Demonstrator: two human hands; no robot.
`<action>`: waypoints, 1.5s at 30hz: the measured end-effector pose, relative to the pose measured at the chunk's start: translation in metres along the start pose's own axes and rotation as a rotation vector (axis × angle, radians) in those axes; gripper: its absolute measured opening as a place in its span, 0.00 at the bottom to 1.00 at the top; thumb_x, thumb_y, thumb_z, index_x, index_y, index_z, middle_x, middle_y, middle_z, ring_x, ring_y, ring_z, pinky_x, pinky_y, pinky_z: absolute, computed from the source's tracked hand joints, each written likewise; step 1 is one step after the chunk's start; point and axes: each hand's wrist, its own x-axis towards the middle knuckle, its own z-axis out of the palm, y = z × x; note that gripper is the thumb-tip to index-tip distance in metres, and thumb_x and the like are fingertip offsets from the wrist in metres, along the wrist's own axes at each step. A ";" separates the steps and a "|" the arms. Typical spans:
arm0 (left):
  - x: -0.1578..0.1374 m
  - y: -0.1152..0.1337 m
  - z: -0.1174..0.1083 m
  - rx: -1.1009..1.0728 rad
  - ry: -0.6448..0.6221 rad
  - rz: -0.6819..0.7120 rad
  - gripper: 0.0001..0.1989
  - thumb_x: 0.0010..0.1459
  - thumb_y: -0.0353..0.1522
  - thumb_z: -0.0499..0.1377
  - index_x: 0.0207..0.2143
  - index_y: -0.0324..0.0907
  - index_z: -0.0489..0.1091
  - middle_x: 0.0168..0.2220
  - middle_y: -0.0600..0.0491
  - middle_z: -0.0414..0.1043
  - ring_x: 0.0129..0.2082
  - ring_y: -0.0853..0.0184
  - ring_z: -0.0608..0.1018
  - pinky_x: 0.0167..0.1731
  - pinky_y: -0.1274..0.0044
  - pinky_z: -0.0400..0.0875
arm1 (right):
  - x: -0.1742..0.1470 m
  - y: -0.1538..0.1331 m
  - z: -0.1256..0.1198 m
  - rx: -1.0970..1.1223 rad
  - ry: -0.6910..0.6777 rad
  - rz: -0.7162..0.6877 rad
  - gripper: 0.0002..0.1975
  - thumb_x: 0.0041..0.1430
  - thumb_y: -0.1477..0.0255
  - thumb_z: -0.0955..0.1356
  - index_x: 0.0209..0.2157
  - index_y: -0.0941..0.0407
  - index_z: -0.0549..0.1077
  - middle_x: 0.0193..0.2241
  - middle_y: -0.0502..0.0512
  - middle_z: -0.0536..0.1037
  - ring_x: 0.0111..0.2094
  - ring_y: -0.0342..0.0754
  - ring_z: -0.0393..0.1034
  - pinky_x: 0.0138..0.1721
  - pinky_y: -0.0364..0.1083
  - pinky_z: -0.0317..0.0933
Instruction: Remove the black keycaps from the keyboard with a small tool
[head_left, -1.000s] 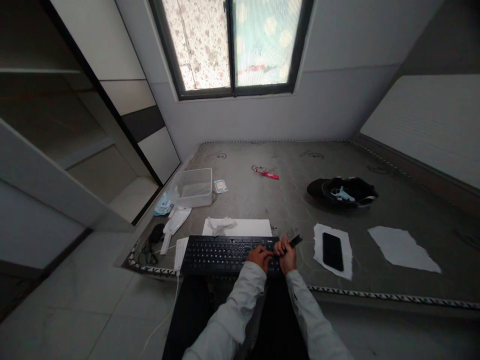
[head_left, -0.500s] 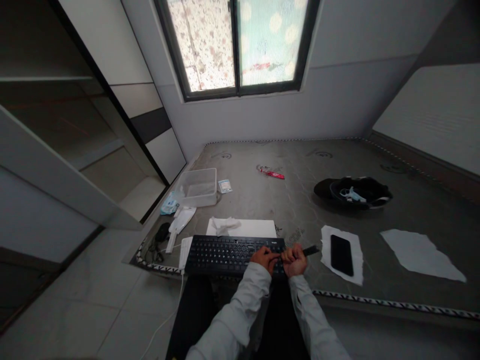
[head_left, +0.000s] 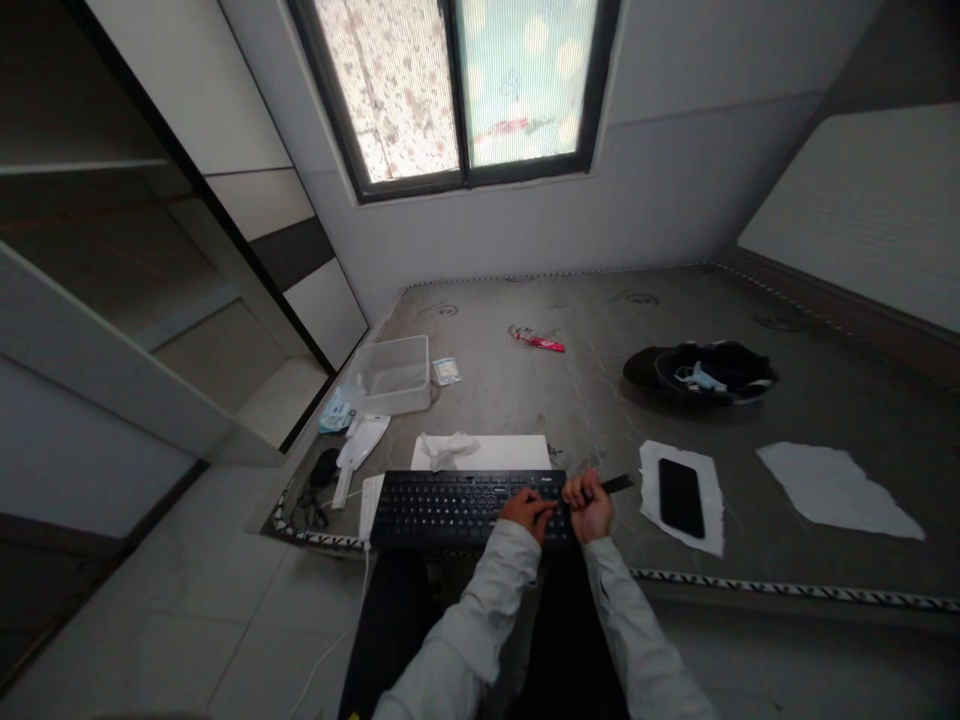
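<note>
A black keyboard (head_left: 442,508) lies near the front edge of the grey quilted surface, just beyond my knees. My right hand (head_left: 589,507) is closed round a slim dark stick-like tool (head_left: 619,484), whose far end sticks out to the right; the other end is hidden and its kind is unclear. On the keys at the keyboard's right side rests my left hand (head_left: 528,512), its fingers bent and thumb and forefinger pinched together toward the right hand. Anything in that pinch is too small to make out.
Behind the keyboard, crumpled white tissue (head_left: 448,450) lies on a white board (head_left: 517,453). To the right are a phone (head_left: 681,498) on white paper, another paper sheet (head_left: 840,490) and a black cap (head_left: 701,375). A clear plastic box (head_left: 397,375) stands back left.
My right hand has drawn slightly away from my left, so a small gap shows between them. The whole view has shifted a little with my head.
</note>
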 end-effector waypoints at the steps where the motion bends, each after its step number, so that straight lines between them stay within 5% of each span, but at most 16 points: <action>1: 0.000 0.000 0.000 -0.004 -0.002 0.004 0.13 0.59 0.33 0.62 0.45 0.52 0.81 0.42 0.50 0.78 0.40 0.62 0.81 0.42 0.71 0.78 | 0.001 -0.002 0.000 -0.006 0.008 0.012 0.27 0.57 0.56 0.72 0.16 0.52 0.56 0.10 0.42 0.54 0.14 0.39 0.48 0.18 0.44 0.46; 14: 0.000 -0.001 0.000 -0.034 -0.008 0.016 0.13 0.58 0.31 0.62 0.44 0.51 0.82 0.40 0.49 0.78 0.39 0.62 0.80 0.41 0.70 0.78 | 0.002 0.011 -0.009 -0.127 0.061 0.050 0.27 0.52 0.53 0.75 0.17 0.52 0.59 0.11 0.41 0.58 0.15 0.39 0.52 0.19 0.43 0.50; 22: 0.000 -0.005 0.002 -0.067 0.006 0.015 0.13 0.58 0.31 0.62 0.44 0.52 0.82 0.41 0.49 0.78 0.38 0.62 0.81 0.40 0.71 0.78 | 0.010 0.015 -0.009 -0.337 -0.017 0.093 0.28 0.54 0.49 0.72 0.16 0.52 0.59 0.12 0.42 0.58 0.16 0.40 0.52 0.20 0.45 0.47; 34: 0.003 -0.007 -0.004 -0.133 -0.005 0.017 0.10 0.56 0.27 0.64 0.40 0.40 0.83 0.37 0.44 0.79 0.36 0.61 0.82 0.39 0.71 0.80 | 0.005 0.007 0.007 -0.598 -0.131 0.125 0.29 0.52 0.43 0.69 0.17 0.52 0.62 0.12 0.44 0.59 0.16 0.41 0.52 0.20 0.46 0.48; 40: 0.004 -0.014 -0.003 -0.123 -0.016 0.035 0.10 0.54 0.26 0.66 0.39 0.42 0.84 0.35 0.47 0.79 0.34 0.63 0.81 0.37 0.73 0.80 | -0.001 0.018 0.007 -0.453 -0.096 0.110 0.29 0.51 0.44 0.71 0.17 0.51 0.60 0.12 0.41 0.55 0.14 0.39 0.48 0.16 0.44 0.49; 45: 0.004 -0.017 -0.002 -0.112 -0.017 0.032 0.11 0.54 0.27 0.67 0.40 0.43 0.83 0.35 0.48 0.78 0.32 0.66 0.80 0.35 0.74 0.80 | -0.006 0.025 -0.003 -0.302 -0.019 0.050 0.30 0.51 0.46 0.72 0.17 0.52 0.57 0.10 0.38 0.51 0.11 0.36 0.42 0.13 0.41 0.40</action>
